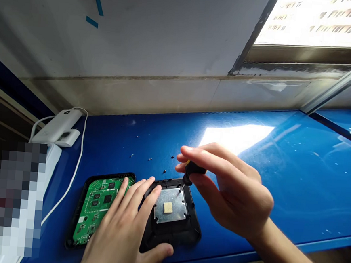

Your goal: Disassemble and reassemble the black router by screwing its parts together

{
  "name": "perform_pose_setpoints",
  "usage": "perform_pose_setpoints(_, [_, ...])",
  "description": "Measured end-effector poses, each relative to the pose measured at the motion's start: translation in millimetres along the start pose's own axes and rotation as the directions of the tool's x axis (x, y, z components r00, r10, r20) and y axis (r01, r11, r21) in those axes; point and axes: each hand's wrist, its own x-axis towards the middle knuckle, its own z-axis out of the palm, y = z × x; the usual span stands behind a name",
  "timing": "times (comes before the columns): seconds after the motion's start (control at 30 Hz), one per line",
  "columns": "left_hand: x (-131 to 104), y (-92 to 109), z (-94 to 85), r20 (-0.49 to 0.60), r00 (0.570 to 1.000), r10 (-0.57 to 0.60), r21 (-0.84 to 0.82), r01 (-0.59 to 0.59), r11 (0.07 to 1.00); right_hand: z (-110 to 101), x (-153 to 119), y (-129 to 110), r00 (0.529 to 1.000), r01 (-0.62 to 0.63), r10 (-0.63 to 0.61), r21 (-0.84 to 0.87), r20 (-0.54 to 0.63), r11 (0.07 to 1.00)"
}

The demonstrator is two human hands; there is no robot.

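My right hand (228, 188) is closed round the dark handle of a screwdriver (194, 171). Its thin shaft points down to the upper right corner of a metal plate (172, 198), which bears a small beige square pad (168, 207). The plate sits inside a black plastic cover (182, 235). My left hand (129, 217) lies with its fingers spread, partly over the cover's left side and partly over a green circuit board (97, 202) in a second black shell. The left hand hides the edges where the two parts come close together.
Several small screws (150, 159) lie on the blue table (110, 142) behind the covers. A white power strip (57, 126) and a white cable (74, 176) are at the left. A wall and window stand behind; a metal frame is at right.
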Motion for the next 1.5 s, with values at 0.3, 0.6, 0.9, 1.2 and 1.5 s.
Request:
perform_pose_setpoints(0.3, [0, 0, 2.4, -0.01, 1.0, 0.0, -0.027, 0.0, 1.0, 5, 2, -5, 1.0, 0.024, -0.025, -0.027, -0.018, 0.999])
perform_pose_setpoints(0.6, [-2, 2, 1.2, 0.02, 0.999, -0.034, -0.066, 0.036, 0.997, 10, 6, -1, 0.999, 0.033, -0.035, -0.12, -0.015, 0.992])
perform_pose_setpoints(0.9, [2, 4, -1.1, 0.038, 0.998, -0.05, -0.087, 0.053, 0.995, 10, 1, -6, 0.996, 0.014, -0.03, -0.188, -0.085, 0.982])
perform_pose_setpoints(1.2, [15, 11, -14.3, 0.146, 0.985, -0.088, -0.069, 0.099, 0.993, -6, -9, -2, 0.998, -0.053, 0.046, -0.16, -0.05, 0.986])
perform_pose_setpoints(1.5, [15, 9, -17.1, 0.194, 0.977, -0.094, -0.107, 0.116, 0.987, -17, -11, 12, 0.988, -0.085, 0.049, -0.245, -0.147, 0.966])
